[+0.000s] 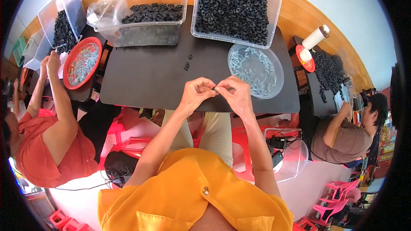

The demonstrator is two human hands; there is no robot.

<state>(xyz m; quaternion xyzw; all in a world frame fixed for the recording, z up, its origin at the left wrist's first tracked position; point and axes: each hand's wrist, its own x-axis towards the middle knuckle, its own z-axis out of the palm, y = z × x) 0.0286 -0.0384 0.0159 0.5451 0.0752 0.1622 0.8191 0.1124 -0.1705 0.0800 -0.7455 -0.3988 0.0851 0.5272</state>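
Observation:
Above the near edge of the dark table (141,72), my left hand (197,95) and my right hand (236,96) meet fingertip to fingertip. Pinched between them is a small black part (214,88), mostly covered by the fingers; its exact shape cannot be made out. Just beyond my left hand, a few loose black ring-like parts (186,66) lie on the tabletop. A round clear plastic lid or tray (277,75) with many small shiny metal pieces sits right beside my right hand.
At the back stand a clear bin (195,21) heaped with black ring-like parts and another clear bin (145,34) holding black pieces and a plastic bag. Co-workers sit left and right at their own tables. A red tray (99,45) of metal pieces lies left; a bottle (314,37) stands right.

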